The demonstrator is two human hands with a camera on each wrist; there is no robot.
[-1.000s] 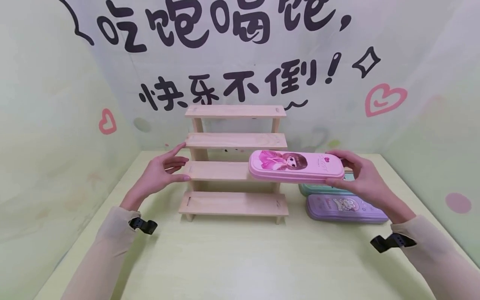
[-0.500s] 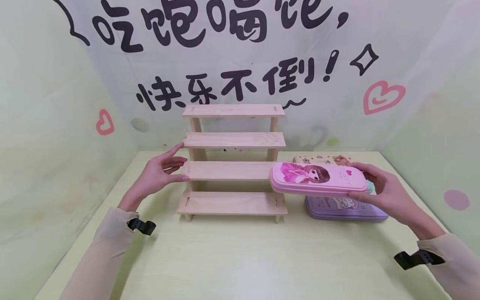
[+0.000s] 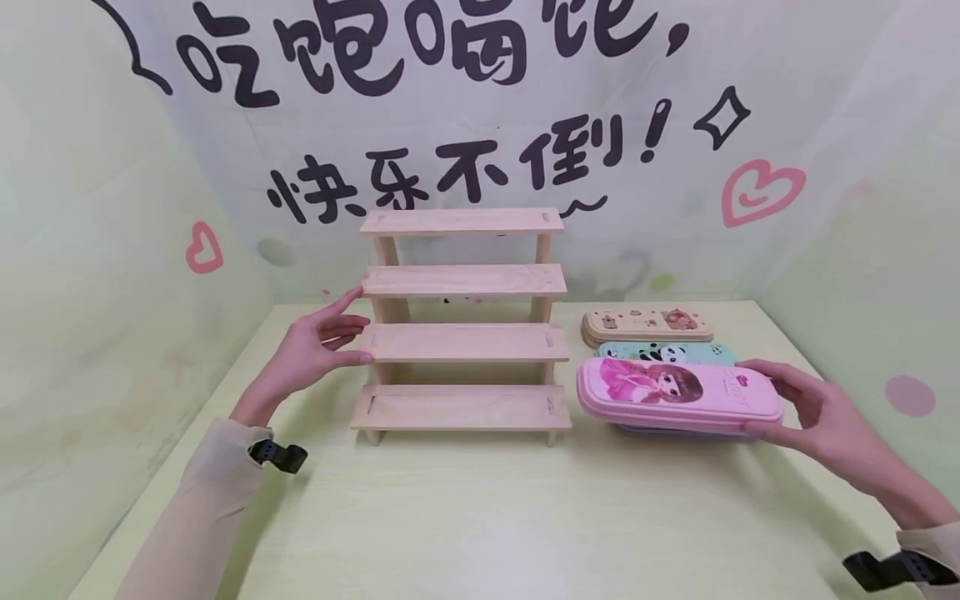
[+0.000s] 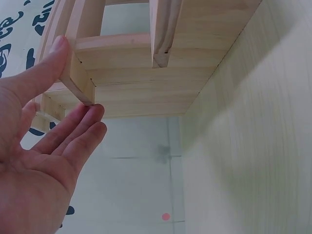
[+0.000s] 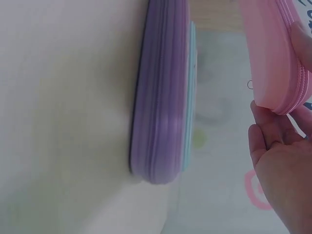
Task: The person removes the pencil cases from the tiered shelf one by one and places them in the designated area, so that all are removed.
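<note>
In the head view my left hand [image 3: 307, 346] is at the left end of a four-tier wooden display stand [image 3: 461, 342]. In the left wrist view its thumb [image 4: 58, 46] and middle fingers [image 4: 92, 117] grip opposite edges of one tier; the index finger reaches the tier above. My right hand [image 3: 825, 417] holds the right end of a pink pencil case [image 3: 720, 392] printed with a doll-like girl. That case hangs over a purple pencil case [image 5: 161, 92], mostly hidden in the head view. In the right wrist view a gap separates the two.
Behind the pink case lie a mint pencil case [image 3: 667, 352] with a panda and a beige pencil case [image 3: 648, 323] with bears. A pale table [image 3: 450, 517] bears everything. Behind it, a lettered cloth wall [image 3: 465, 108] rises, with side walls left and right.
My right hand has carried the pink pencil case right and down, away from the stand to above the purple one. The beige and mint cases have come into view. My left hand stays on the stand.
</note>
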